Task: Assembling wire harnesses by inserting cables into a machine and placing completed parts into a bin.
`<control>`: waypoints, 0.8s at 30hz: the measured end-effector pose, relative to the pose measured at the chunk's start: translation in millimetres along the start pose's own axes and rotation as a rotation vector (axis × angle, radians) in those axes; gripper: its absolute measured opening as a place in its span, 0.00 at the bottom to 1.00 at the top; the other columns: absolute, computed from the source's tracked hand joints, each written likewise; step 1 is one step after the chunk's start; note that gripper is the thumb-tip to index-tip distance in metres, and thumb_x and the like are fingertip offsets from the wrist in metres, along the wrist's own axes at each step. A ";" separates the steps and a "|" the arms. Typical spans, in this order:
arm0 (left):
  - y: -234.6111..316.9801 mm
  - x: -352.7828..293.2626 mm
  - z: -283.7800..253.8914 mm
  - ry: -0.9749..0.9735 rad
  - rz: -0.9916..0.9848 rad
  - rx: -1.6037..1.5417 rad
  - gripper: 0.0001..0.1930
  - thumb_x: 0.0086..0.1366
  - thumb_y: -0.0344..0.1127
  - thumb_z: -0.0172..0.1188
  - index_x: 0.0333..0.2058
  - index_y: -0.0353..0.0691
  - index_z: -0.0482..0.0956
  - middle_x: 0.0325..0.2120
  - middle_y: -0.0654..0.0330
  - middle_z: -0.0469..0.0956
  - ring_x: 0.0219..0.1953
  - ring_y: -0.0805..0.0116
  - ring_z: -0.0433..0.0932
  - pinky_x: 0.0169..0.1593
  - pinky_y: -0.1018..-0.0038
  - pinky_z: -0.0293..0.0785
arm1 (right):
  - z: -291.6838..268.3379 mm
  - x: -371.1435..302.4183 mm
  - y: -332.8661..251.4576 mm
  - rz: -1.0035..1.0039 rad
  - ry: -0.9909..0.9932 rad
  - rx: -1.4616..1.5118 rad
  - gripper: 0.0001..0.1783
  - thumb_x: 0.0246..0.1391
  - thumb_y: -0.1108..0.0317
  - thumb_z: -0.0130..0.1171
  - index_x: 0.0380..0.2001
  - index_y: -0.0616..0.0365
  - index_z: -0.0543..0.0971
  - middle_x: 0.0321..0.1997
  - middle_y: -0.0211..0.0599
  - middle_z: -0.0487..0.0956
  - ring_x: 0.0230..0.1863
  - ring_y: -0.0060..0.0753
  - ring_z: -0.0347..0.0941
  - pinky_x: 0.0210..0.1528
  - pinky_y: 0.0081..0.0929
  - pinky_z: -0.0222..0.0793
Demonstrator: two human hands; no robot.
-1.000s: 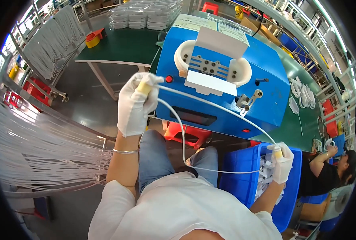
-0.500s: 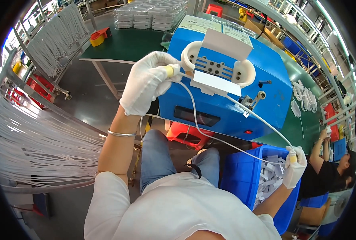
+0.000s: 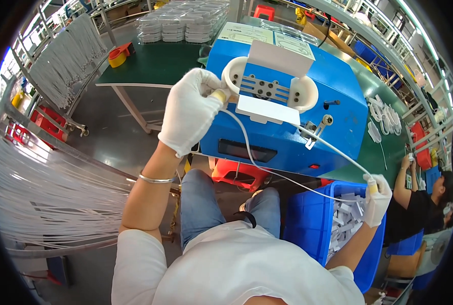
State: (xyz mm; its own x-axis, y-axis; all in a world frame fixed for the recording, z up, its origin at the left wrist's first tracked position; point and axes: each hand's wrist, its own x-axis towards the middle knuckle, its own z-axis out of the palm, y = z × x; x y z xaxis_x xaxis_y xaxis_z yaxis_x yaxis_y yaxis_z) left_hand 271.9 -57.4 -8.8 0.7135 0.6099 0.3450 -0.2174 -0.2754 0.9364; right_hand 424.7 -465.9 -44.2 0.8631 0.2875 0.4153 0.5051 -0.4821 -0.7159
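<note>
My left hand (image 3: 193,104), in a white glove with a yellowish wrap on a fingertip, is pinched at the left end of a blue bench machine (image 3: 287,137). Its fingers close on a white cable (image 3: 247,145) beside the white rounded holder (image 3: 233,76). From there the cable sags in a loop toward the right. My right hand (image 3: 377,203), gloved the same way, grips a straight stretch of white cable that runs up to the machine. A folded white card box (image 3: 267,109) sits open across the slotted metal plate (image 3: 264,87). The pinched fingertips partly hide the cable.
A blue bin (image 3: 308,218) of white paper pieces stands below my right hand. Clear trays (image 3: 183,23) are stacked at the back left. Coiled white cables (image 3: 385,116) lie on the green table at right. Another person (image 3: 414,203) works farther right; cable racks (image 3: 58,188) stand left.
My left hand has moved in closer to the machine's left holder and turned slightly. The right hand keeps its grip on the cable, nearly in place. The view has shifted a little.
</note>
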 end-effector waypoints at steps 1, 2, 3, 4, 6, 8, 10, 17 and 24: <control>-0.7 -1.1 2.0 0.001 0.064 0.063 0.03 0.59 0.21 0.57 0.33 0.32 0.73 0.27 0.61 0.77 0.27 0.81 0.73 0.31 0.84 0.70 | 0.7 4.1 -0.7 0.009 0.035 -0.021 0.10 0.59 0.67 0.54 0.29 0.61 0.78 0.19 0.18 0.63 0.16 0.06 0.51 0.18 0.11 0.40; -1.0 -1.1 1.3 0.004 0.078 0.120 0.04 0.58 0.21 0.57 0.32 0.33 0.73 0.28 0.59 0.79 0.30 0.79 0.76 0.33 0.83 0.71 | -2.6 10.8 -2.1 0.016 0.029 -0.046 0.10 0.59 0.66 0.53 0.29 0.61 0.78 0.19 0.18 0.64 0.16 0.06 0.51 0.18 0.11 0.40; -0.3 -2.6 0.1 0.009 0.089 0.184 0.04 0.57 0.20 0.57 0.32 0.33 0.73 0.29 0.58 0.80 0.32 0.77 0.78 0.36 0.82 0.72 | -6.5 19.5 0.0 0.024 0.016 -0.067 0.10 0.59 0.66 0.53 0.29 0.61 0.78 0.20 0.18 0.64 0.16 0.06 0.51 0.18 0.11 0.40; 2.6 -3.8 0.6 0.014 0.102 0.202 0.04 0.57 0.20 0.57 0.31 0.33 0.73 0.29 0.58 0.81 0.32 0.78 0.78 0.36 0.81 0.73 | -10.2 28.4 3.9 0.010 0.051 -0.013 0.12 0.60 0.65 0.52 0.29 0.61 0.78 0.20 0.18 0.65 0.16 0.07 0.51 0.18 0.11 0.40; -0.4 2.3 -3.8 -0.034 0.111 0.202 0.04 0.58 0.21 0.57 0.31 0.33 0.73 0.29 0.58 0.81 0.32 0.77 0.77 0.36 0.81 0.73 | -30.0 45.4 -5.7 0.061 0.049 0.077 0.12 0.61 0.63 0.50 0.31 0.60 0.78 0.20 0.18 0.65 0.16 0.07 0.51 0.18 0.11 0.41; 0.1 8.1 -7.8 -0.083 0.043 0.156 0.04 0.58 0.22 0.58 0.32 0.33 0.73 0.29 0.58 0.80 0.31 0.77 0.77 0.36 0.81 0.73 | -38.5 70.9 -1.1 0.006 0.120 0.071 0.13 0.62 0.62 0.49 0.32 0.57 0.79 0.19 0.16 0.63 0.16 0.07 0.51 0.17 0.12 0.40; -4.0 10.7 -11.7 -0.099 -0.045 0.088 0.06 0.59 0.24 0.60 0.34 0.33 0.72 0.28 0.58 0.80 0.32 0.77 0.77 0.37 0.81 0.74 | -43.5 100.0 1.5 0.029 0.102 0.042 0.13 0.62 0.61 0.49 0.33 0.56 0.79 0.19 0.16 0.62 0.16 0.08 0.50 0.17 0.13 0.40; -29.4 -10.7 -31.3 0.034 0.007 -0.026 0.32 0.65 0.38 0.56 0.61 0.29 0.54 0.26 0.59 0.79 0.24 0.82 0.70 0.27 0.86 0.65 | -10.0 174.1 34.6 -0.271 -0.031 -0.220 0.10 0.56 0.65 0.56 0.30 0.61 0.81 0.26 0.27 0.76 0.31 0.19 0.68 0.36 0.18 0.61; -30.6 -64.4 -57.9 0.178 -0.170 -0.036 0.23 0.66 0.34 0.51 0.59 0.35 0.64 0.24 0.63 0.78 0.15 0.89 0.58 0.17 0.89 0.51 | 18.2 182.2 37.1 -0.224 -0.033 -0.291 0.11 0.50 0.64 0.63 0.24 0.62 0.80 0.20 0.31 0.74 0.24 0.19 0.66 0.28 0.23 0.61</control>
State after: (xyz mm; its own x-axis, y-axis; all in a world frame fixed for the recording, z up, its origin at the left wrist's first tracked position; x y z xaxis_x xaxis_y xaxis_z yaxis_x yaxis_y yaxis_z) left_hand 194.0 -45.3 -56.0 0.6142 0.7672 0.1848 -0.1296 -0.1329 0.9826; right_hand 600.6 -416.3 -5.3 0.7325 0.4371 0.5220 0.6662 -0.6178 -0.4177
